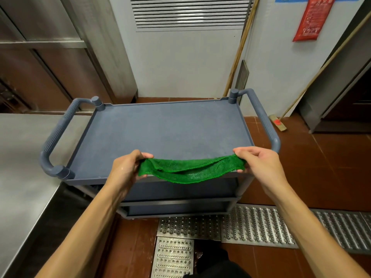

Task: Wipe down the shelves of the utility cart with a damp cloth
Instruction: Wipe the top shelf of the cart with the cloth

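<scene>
Green cloth (pixel 190 169) stretched sagging between left hand (pixel 127 170) and right hand (pixel 259 163), fingers pinched on its ends, above utility cart (pixel 160 129) top shelf's near edge. Best folded flat before wiping.

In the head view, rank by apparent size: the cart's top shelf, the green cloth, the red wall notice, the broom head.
1. Top shelf
2. Green cloth
3. Red wall notice, though it hangs farther away, so its true size is unsure
4. Broom head

Cloth (pixel 190 170) above cart's top shelf (pixel 166 129), near edge.
</scene>
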Available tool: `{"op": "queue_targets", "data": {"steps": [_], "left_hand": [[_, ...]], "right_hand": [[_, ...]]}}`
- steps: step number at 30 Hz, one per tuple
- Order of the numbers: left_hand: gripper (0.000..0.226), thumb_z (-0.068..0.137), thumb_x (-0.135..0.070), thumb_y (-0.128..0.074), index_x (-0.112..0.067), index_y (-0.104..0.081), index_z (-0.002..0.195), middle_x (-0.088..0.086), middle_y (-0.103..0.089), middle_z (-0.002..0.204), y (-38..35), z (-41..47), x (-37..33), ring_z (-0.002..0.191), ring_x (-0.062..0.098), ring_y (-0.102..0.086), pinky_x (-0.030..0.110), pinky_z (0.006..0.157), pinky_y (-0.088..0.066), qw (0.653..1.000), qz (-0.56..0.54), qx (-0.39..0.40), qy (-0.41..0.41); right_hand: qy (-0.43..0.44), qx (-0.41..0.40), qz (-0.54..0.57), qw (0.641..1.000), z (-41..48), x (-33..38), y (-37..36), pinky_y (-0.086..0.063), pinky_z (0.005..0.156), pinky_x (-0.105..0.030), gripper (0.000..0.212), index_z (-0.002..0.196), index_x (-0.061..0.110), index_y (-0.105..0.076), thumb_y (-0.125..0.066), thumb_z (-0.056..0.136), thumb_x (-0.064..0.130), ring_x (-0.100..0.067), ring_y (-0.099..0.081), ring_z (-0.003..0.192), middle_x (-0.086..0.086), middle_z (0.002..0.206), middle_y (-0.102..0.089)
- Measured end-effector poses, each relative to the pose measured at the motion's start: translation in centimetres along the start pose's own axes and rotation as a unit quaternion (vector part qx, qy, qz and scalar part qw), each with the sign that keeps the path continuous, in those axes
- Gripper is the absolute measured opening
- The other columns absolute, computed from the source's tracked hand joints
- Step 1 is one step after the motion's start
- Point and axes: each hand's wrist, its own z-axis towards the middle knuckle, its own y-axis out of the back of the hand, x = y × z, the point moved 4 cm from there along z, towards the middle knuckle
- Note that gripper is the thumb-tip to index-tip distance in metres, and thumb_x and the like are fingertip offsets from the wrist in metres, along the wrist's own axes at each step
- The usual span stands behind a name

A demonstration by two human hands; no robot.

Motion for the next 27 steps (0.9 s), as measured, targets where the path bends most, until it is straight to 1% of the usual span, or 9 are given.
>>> {"op": "queue_targets", "data": {"steps": [3, 8, 11, 13, 16, 18, 20, 24, 27], "left_hand": [[0.026, 0.090, -0.011, -0.048, -0.010, -0.074, 0.085, 0.006, -0.064, 0.076, -0.7, 0.6, -1.8, 0.060, 0.009, -0.057, 0.013, 0.044, -0.045, 1.000, -0.014, -0.003, -0.013], [0.020, 0.087, -0.013, -0.055, -0.009, -0.074, 0.087, 0.004, -0.071, 0.090, -2.6, 3.7, -5.7, 0.081, 0.014, -0.060, 0.023, 0.063, -0.048, 0.999, -0.024, -0.019, -0.029], [0.022, 0.087, -0.026, -0.068, -0.006, -0.072, 0.094, 0.002, -0.075, 0.098, -4.4, 6.8, -7.9, 0.084, 0.015, -0.063, 0.028, 0.064, -0.051, 0.998, -0.010, -0.031, -0.059], [0.030, 0.081, -0.035, -0.078, -0.006, -0.071, 0.089, 0.001, -0.072, 0.097, -5.9, 9.2, -9.2, 0.090, 0.016, -0.066, 0.029, 0.062, -0.055, 0.996, 0.021, -0.034, -0.086], [0.025, 0.077, -0.023, -0.084, -0.005, -0.073, 0.092, 0.008, -0.066, 0.090, -9.1, 12.9, -11.3, 0.088, 0.018, -0.065, 0.030, 0.067, -0.060, 0.993, 0.054, -0.027, -0.102], [0.011, 0.077, -0.010, -0.082, -0.007, -0.073, 0.083, 0.010, -0.069, 0.091, -11.1, 15.7, -13.2, 0.086, 0.021, -0.065, 0.037, 0.077, -0.059, 0.991, 0.067, -0.027, -0.108], [0.010, 0.075, -0.005, -0.081, -0.012, -0.073, 0.074, 0.010, -0.071, 0.087, -12.7, 18.5, -15.2, 0.084, 0.023, -0.064, 0.043, 0.083, -0.058, 0.990, 0.079, -0.036, -0.112], [0.011, 0.077, -0.006, -0.077, -0.015, -0.074, 0.072, 0.005, -0.069, 0.075, -15.5, 23.4, -19.7, 0.073, 0.024, -0.061, 0.036, 0.069, -0.053, 0.987, 0.079, -0.051, -0.129], [0.008, 0.073, -0.007, -0.078, -0.014, -0.075, 0.075, 0.008, -0.071, 0.084, -17.0, 26.4, -22.5, 0.092, 0.031, -0.070, 0.049, 0.087, -0.059, 0.988, 0.046, -0.058, -0.139]], "right_hand": [[0.014, 0.002, 0.001, 1.000, 0.8, 1.6, -0.2, -0.058, 0.056, -0.024, 0.012, 0.096, 0.006, -0.077, -0.071, 0.088, 0.013, -0.015, -0.071, 0.079, -0.009, 0.088, -0.076], [0.061, 0.007, -0.051, 0.997, 4.6, 5.4, -0.5, -0.058, 0.057, -0.023, 0.008, 0.089, 0.009, -0.078, -0.071, 0.087, 0.013, -0.009, -0.072, 0.075, -0.004, 0.085, -0.075], [0.074, -0.002, -0.062, 0.995, 8.5, 6.9, -0.8, -0.058, 0.058, -0.022, 0.008, 0.090, 0.009, -0.077, -0.071, 0.087, 0.014, -0.009, -0.072, 0.073, -0.004, 0.083, -0.075], [0.079, -0.012, -0.063, 0.995, 11.6, 7.7, -1.2, -0.058, 0.058, -0.023, 0.007, 0.087, 0.012, -0.077, -0.071, 0.086, 0.015, -0.012, -0.072, 0.075, -0.004, 0.081, -0.074], [0.090, -0.025, -0.070, 0.993, 16.8, 9.0, -1.8, -0.059, 0.060, -0.025, 0.008, 0.086, 0.013, -0.078, -0.071, 0.085, 0.017, -0.012, -0.072, 0.077, -0.003, 0.080, -0.074], [0.098, -0.031, -0.072, 0.992, 20.4, 10.3, -2.2, -0.060, 0.061, -0.024, 0.009, 0.086, 0.013, -0.078, -0.070, 0.085, 0.017, -0.011, -0.072, 0.077, -0.003, 0.081, -0.074], [0.101, -0.033, -0.070, 0.992, 24.3, 11.6, -2.7, -0.060, 0.062, -0.026, 0.007, 0.082, 0.015, -0.077, -0.071, 0.083, 0.017, -0.013, -0.073, 0.077, -0.004, 0.080, -0.074], [0.107, -0.052, -0.046, 0.992, 31.5, 14.4, -2.8, -0.061, 0.063, -0.028, 0.007, 0.077, 0.020, -0.076, -0.071, 0.081, 0.017, -0.015, -0.074, 0.079, -0.001, 0.079, -0.074], [0.127, -0.058, -0.033, 0.990, 34.7, 16.0, -2.5, -0.059, 0.061, -0.024, 0.007, 0.080, 0.018, -0.078, -0.070, 0.081, 0.017, -0.013, -0.073, 0.079, -0.006, 0.079, -0.075]]}}
